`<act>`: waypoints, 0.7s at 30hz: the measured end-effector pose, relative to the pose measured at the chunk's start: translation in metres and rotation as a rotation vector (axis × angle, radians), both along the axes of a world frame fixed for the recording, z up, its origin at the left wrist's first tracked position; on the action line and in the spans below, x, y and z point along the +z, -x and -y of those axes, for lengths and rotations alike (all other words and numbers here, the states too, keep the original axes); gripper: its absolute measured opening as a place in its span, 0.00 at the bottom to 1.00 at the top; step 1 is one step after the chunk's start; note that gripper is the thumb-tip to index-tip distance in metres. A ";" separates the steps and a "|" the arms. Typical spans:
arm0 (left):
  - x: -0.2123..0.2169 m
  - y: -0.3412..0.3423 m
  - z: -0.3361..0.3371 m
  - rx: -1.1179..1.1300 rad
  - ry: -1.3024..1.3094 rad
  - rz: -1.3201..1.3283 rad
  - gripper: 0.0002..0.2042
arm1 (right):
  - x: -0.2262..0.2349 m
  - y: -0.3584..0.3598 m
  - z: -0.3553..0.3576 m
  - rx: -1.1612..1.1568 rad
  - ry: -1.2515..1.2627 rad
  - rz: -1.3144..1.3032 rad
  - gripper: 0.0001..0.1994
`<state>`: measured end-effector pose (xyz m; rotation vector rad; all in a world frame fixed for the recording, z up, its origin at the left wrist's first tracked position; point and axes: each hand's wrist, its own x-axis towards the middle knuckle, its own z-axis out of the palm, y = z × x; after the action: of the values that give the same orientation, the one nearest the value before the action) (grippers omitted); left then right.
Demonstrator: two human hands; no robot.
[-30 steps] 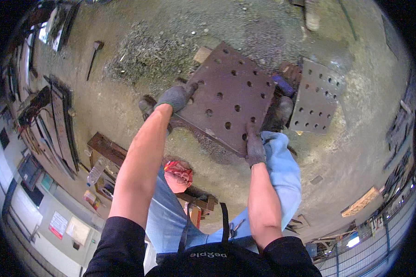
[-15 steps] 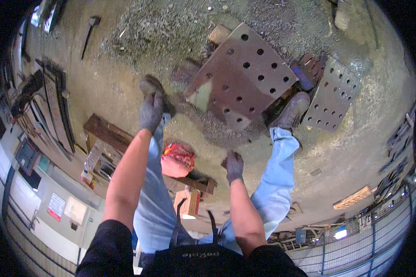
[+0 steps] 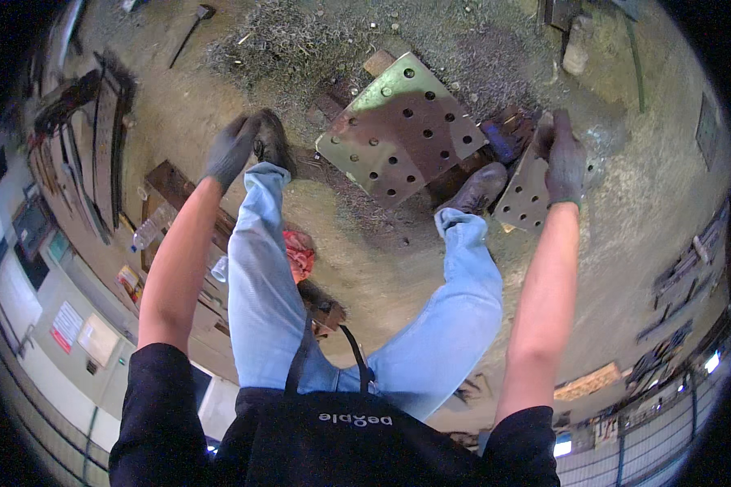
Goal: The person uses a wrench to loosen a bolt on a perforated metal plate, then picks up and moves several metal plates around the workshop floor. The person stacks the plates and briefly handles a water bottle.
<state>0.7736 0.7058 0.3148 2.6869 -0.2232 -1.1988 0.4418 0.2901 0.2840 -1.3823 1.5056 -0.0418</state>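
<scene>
My left hand [image 3: 232,148], in a dark grey glove, hovers beside my left boot [image 3: 273,142]. Its fingers are loosely stretched, and I see nothing in them. On the right, my gloved right hand [image 3: 564,158] is over the upper part of a smaller steel plate with drilled holes [image 3: 528,185]. Its fingers and thumb look apart; whether they touch the plate I cannot tell. Between my feet and beyond them lies a larger square steel plate with rows of holes [image 3: 422,105], propped up off the floor. Part of the smaller plate is hidden under the right hand.
Metal shavings [image 3: 292,40] cover the floor beyond the big plate. A hammer [image 3: 193,32] lies at far left. A blue and dark red object [image 3: 507,138] sits between the plates. Red cloth [image 3: 299,253] and a plastic bottle [image 3: 146,231] are at lower left.
My right hand has swung from between my legs out to the right, over the smaller plate. My left hand has shifted left, off the boot. The view has tilted and moved.
</scene>
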 end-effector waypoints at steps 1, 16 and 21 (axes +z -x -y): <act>0.025 0.011 -0.025 -0.024 -0.068 0.063 0.28 | 0.002 0.020 0.015 0.119 0.042 -0.091 0.24; 0.240 0.332 -0.211 0.414 -0.439 -0.137 0.26 | 0.095 0.511 -0.119 0.063 -0.750 -0.350 0.04; 0.222 0.336 -0.226 0.472 -0.243 -0.192 0.25 | 0.162 0.476 -0.208 -0.266 -0.900 -0.246 0.10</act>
<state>0.4376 0.9322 0.5372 2.5699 0.5861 -1.3751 -0.0339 0.4978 0.4465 -0.4722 1.5978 0.5901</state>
